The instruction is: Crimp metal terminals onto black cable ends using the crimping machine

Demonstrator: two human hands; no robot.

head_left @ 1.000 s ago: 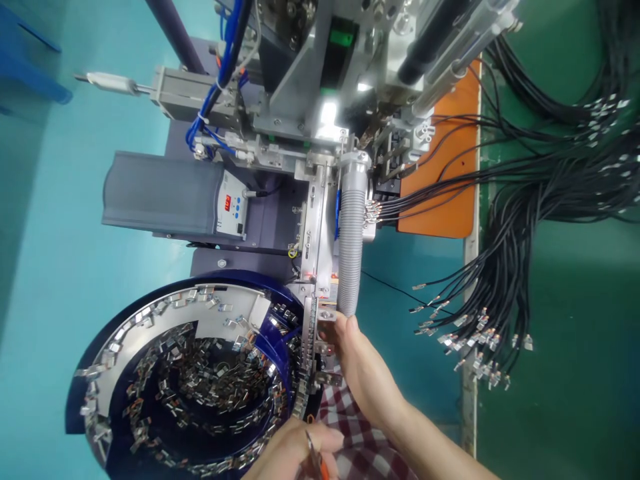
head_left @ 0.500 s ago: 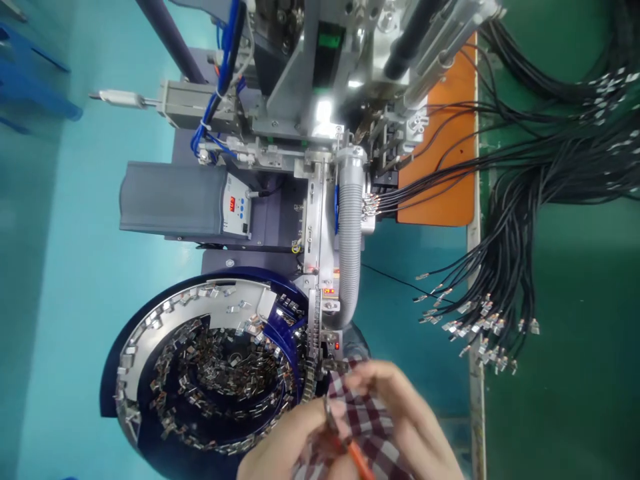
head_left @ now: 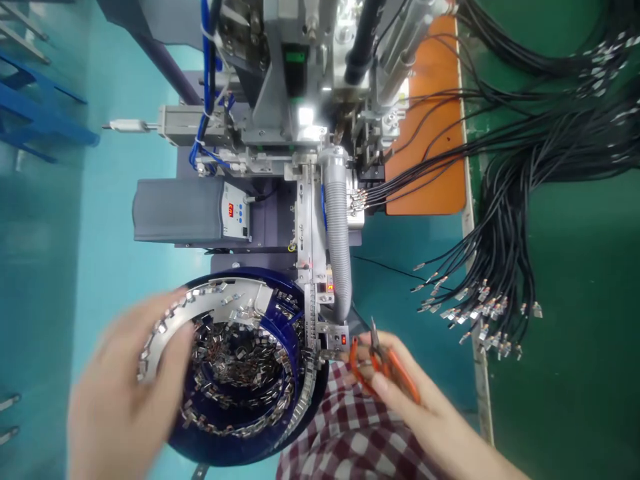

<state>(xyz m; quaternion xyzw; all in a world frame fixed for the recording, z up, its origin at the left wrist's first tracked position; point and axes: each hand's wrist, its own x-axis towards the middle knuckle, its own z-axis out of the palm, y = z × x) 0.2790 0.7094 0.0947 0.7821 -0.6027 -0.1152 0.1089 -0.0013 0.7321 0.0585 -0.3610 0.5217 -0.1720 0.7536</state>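
My left hand [head_left: 133, 380], blurred by motion, is over the left rim of the round blue feeder bowl [head_left: 235, 453], with its fingers apart and nothing visible between them. Many small metal terminals [head_left: 240, 360] lie inside the bowl. To the right of the bowl, my right hand [head_left: 400, 380] is wrapped round orange-handled cutters [head_left: 400, 373]; their dark tips point up. A metal feed track [head_left: 311, 253] runs from the bowl up to the machine.
A grey controller box [head_left: 180, 210] stands above the bowl. A grey ribbed hose [head_left: 339, 233] hangs beside the track. Black cables [head_left: 510, 213] with metal ends drape over the green table [head_left: 575, 333] at right, some across an orange board [head_left: 430, 180].
My left hand has left my right hand and moved left over the bowl. My right hand, with the cutters, is now apart from it. The view has shifted slightly.
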